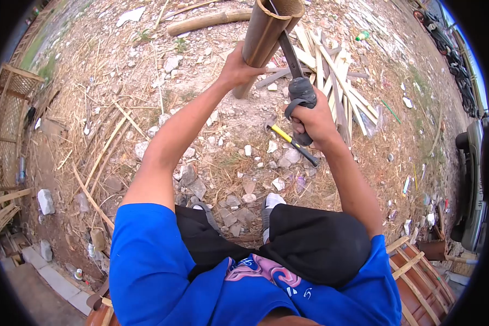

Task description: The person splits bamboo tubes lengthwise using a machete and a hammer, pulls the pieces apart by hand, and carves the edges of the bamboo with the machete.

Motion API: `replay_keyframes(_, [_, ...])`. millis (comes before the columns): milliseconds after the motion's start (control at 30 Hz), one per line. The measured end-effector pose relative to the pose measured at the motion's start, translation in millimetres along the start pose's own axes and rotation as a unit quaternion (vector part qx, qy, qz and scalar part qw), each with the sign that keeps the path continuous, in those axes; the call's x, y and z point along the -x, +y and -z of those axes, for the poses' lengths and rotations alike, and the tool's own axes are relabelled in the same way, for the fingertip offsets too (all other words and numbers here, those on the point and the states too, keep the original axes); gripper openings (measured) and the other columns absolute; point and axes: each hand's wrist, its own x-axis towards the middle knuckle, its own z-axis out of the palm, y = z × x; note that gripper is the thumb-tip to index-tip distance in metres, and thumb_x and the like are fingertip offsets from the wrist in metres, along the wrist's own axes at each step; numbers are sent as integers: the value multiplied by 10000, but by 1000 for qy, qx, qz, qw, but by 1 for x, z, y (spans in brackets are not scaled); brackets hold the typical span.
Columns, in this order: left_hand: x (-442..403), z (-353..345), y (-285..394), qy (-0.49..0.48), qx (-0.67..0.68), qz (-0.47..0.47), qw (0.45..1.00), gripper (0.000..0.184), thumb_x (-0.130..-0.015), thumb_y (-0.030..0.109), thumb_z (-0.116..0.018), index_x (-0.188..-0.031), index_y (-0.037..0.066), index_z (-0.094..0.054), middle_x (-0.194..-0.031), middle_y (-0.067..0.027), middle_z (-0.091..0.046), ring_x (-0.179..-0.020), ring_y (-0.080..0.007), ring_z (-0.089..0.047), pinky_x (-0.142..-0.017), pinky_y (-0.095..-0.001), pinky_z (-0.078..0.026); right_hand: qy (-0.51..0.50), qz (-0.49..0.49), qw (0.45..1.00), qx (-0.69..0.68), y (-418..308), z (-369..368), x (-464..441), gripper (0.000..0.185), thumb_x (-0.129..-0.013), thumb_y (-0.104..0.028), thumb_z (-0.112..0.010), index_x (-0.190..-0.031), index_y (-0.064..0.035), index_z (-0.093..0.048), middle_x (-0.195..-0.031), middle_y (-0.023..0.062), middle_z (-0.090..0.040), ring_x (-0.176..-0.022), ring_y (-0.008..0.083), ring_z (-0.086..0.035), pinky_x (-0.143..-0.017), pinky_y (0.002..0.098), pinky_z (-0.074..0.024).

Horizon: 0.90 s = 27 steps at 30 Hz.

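Observation:
An upright brown bamboo tube (259,41), open at its top, stands at the top centre. My left hand (240,68) is wrapped round its lower left side. My right hand (311,117) grips the black-wrapped handle of a long blade (290,54), to the right of the tube. The blade slants up and left against the tube, and part of it shows inside the open top. Below my right hand, a hammer (290,142) with a yellow and black handle lies on the stony ground.
Split bamboo strips (337,81) lie piled behind my right hand. A bamboo pole (209,22) rests at the top. Stones (190,176) and straw cover the ground before my feet. A woven lattice frame (8,125) stands at the left; a vehicle (472,185) is at the right edge.

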Motion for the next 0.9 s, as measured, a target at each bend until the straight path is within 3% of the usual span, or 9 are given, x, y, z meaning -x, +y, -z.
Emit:
replay_keyframes(133, [-35,29,71,-14,-70,-18,997,888,-678,351,-899,-1345,5,-425,-1195,-191,-638,-1113,-267,-631,-934,-377,-517,-2,87,996,-14,-57,5,24,351,-874,-77,-664,-1182,25,-530,-612,-9,-480,-420,53,-407,-412,227,-332])
replay_keyframes(333, [-36,48,136,87,-55,-52,993,479,-761,163,-782,-1149,4,-549,-1017,-172,-647,-982,-294,-637,-863,-396,-514,-41,33,999,-1,-103,12,43,359,-850,-69,-665,-1171,14,-529,-619,-15,-472,-430,57,-408,-417,233,-335])
replay_keyframes(367, [-28,42,84,-133,-103,56,984,989,-660,401,-892,-1410,24,-369,-1303,-207,-574,-1205,-305,-582,-1047,-415,-463,-37,-4,999,24,-75,11,29,371,-865,-55,-650,-1207,-2,-516,-613,-25,-468,-417,53,-400,-407,232,-329])
replay_keyframes(500, [55,44,-8,-343,-196,255,883,1455,-576,657,-853,-1516,-88,-30,-1535,-372,-170,-1444,-438,-251,-1187,-468,-272,-26,-107,992,60,1,2,0,358,-845,-15,-663,-1173,-35,-521,-605,-26,-461,-422,64,-402,-394,238,-319])
replay_keyframes(567, [60,71,-6,-457,-207,292,815,1306,-693,614,-799,-1548,-4,-28,-1519,-293,-328,-1409,-403,-350,-1179,-435,-290,-30,-103,994,33,-4,-14,0,333,-832,-15,-684,-1118,-23,-513,-629,-17,-476,-441,66,-419,-395,233,-323])
replay_keyframes(633, [57,89,-13,-454,-241,291,807,887,-830,427,-729,-1503,32,-306,-1395,-213,-533,-1269,-339,-537,-1079,-410,-419,-32,-88,993,68,-4,-11,-2,304,-812,-30,-706,-1053,-35,-520,-644,-6,-498,-447,72,-436,-402,245,-334])
replay_keyframes(733, [23,127,-4,-268,-310,133,903,336,-869,120,-607,-1199,78,-659,-1120,-114,-714,-995,-258,-686,-885,-366,-550,-61,-89,990,87,-6,-2,-1,301,-796,-32,-702,-1055,-44,-551,-654,-6,-522,-456,70,-453,-423,251,-355])
replay_keyframes(833, [-25,160,85,163,-273,-100,943,183,-939,158,-618,-1073,48,-677,-957,-143,-730,-884,-224,-710,-789,-340,-569,-39,-49,984,165,-5,19,2,339,-757,-41,-698,-1070,-29,-570,-732,17,-588,-537,89,-509,-500,263,-411])
replay_keyframes(900, [-52,176,110,216,-211,-162,940,237,-838,108,-681,-1046,16,-613,-965,-146,-665,-952,-274,-650,-851,-386,-516,19,-30,962,269,-16,27,8,366,-737,-61,-702,-1079,-21,-580,-786,36,-623,-617,118,-558,-580,275,-454])
